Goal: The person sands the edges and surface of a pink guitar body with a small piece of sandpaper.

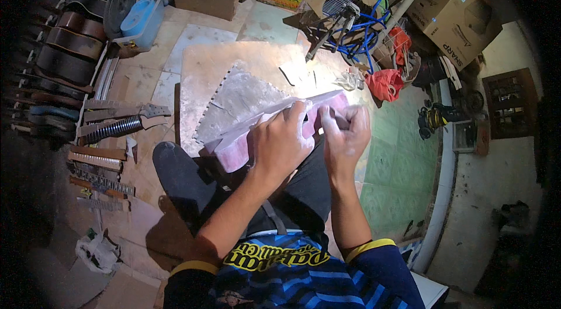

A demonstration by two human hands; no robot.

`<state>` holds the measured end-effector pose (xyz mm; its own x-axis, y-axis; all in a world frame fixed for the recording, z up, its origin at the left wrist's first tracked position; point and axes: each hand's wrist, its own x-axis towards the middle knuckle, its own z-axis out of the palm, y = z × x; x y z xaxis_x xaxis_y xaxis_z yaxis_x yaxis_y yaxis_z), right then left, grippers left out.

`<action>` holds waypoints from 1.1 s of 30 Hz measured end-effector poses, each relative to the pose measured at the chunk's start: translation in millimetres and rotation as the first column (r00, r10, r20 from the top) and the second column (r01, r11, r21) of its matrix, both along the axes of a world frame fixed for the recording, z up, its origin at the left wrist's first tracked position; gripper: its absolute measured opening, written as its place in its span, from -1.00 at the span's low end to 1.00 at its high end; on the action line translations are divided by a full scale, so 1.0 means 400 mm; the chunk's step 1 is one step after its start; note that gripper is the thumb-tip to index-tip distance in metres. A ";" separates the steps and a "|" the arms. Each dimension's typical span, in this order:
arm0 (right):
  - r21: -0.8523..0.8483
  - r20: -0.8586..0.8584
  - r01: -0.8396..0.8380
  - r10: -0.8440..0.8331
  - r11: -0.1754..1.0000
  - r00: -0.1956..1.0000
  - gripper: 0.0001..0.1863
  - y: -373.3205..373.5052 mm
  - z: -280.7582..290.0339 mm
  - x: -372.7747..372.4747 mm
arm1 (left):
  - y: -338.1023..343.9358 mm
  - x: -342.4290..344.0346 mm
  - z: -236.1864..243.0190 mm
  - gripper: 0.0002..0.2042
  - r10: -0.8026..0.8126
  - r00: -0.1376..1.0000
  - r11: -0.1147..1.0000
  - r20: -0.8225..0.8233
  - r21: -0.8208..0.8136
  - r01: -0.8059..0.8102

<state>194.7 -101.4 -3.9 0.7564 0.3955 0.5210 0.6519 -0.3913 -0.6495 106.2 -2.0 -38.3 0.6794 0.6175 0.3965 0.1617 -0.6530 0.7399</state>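
Observation:
Across my lap lies a long, dusty pink-purple piece point(232, 154) with rounded ends. Against its far side is a pale grey, dust-covered panel point(239, 99) with dark notches along its edges; whether the two are joined I cannot tell. My left hand point(281, 136) is closed over the pink-purple piece near its middle, fingers bent and whitened with dust. Beside it, my right hand point(346, 134) is pinched at the piece's right end, thumb against the curled fingers. What lies between those fingertips is hidden. White dust coats both hands.
A dusty board point(204, 63) lies beneath the work. Left are several guitar necks point(120, 129), a rack of curved bodies point(64, 58) and a blue tub point(140, 23). Beyond to the right sit tangled blue cable point(374, 14), a red bag point(385, 84) and a cardboard box point(459, 20).

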 end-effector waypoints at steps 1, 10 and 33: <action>0.001 -0.042 0.010 -0.010 1.000 0.999 -0.67 -0.003 -0.004 -0.006 | 0.004 0.001 0.003 -0.62 0.002 1.000 1.000 -0.026 -0.018 -0.002; 0.041 -0.150 0.058 -0.051 0.997 0.987 -0.69 -0.020 -0.027 -0.035 | 0.014 -0.001 0.004 -0.60 -0.038 0.998 0.998 -0.050 -0.042 0.036; 0.060 -0.079 0.102 -0.097 0.993 0.992 -0.65 -0.017 -0.024 -0.038 | 0.010 -0.007 0.006 -0.52 -0.032 0.999 0.997 -0.042 -0.071 0.029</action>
